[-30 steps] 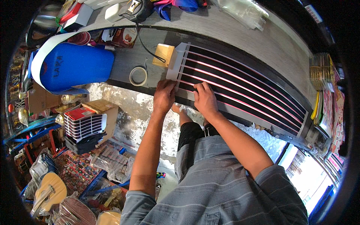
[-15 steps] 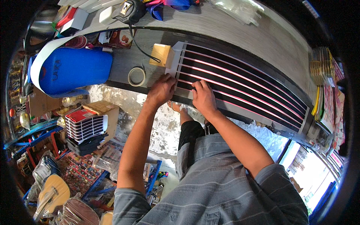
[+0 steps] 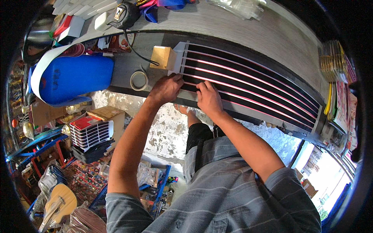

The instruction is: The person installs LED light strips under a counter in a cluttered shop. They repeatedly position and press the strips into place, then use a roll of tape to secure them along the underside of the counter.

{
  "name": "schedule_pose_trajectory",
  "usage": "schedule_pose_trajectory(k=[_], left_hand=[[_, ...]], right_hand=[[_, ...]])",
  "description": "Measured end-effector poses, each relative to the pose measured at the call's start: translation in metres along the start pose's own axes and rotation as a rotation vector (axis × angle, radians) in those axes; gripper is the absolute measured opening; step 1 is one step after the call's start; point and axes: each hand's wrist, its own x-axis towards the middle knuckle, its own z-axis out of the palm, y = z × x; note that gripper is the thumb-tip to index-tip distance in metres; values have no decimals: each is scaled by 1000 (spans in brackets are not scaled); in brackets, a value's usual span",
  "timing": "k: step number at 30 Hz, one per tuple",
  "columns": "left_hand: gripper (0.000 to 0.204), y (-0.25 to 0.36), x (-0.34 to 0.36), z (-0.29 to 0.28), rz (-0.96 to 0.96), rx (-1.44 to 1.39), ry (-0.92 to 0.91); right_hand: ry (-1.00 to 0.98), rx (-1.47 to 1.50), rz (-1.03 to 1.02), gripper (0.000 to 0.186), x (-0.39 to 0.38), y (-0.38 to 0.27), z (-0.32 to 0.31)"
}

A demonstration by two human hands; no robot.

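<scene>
A pale sheet (image 3: 182, 58) lies along the counter, bearing long black strips (image 3: 248, 79) separated by thin pinkish-white lines. At its near left corner my left hand (image 3: 168, 88) is closed, fingertips drawn together at the strips' ends. My right hand (image 3: 210, 100) rests a short way to the right, fingers curled and pinched over the nearest strip. Whatever sits between the fingertips of either hand is too small or hidden to name. Left of the sheet stand a yellowish block (image 3: 163, 57) and a roll of tape (image 3: 139, 80).
A blue container (image 3: 83, 73) with a white rim lies at the counter's left. Behind are a black tape measure (image 3: 123, 15) with a dangling strap and colourful ribbons (image 3: 167, 4). Packets (image 3: 336, 62) hang at the right. A small guitar (image 3: 60, 204) and boxed goods fill the lower left.
The whole view has shifted slightly. Both hands stay at the sheet's near left corner, the left elbow a little farther out and the right fingers a touch closer to the left hand.
</scene>
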Motion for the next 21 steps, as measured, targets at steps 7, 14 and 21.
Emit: schedule_pose_trajectory(k=[7, 14, 21], left_hand=[[23, -2, 6, -3, 18, 29, -56], [24, -10, 10, -2, 32, -47, -45], [27, -15, 10, -8, 20, -45, -80]], right_hand=[[-20, -3, 5, 20, 1, 3, 0], [-4, 35, -24, 16, 2, 4, -3], [-23, 44, -27, 14, 1, 8, -5]])
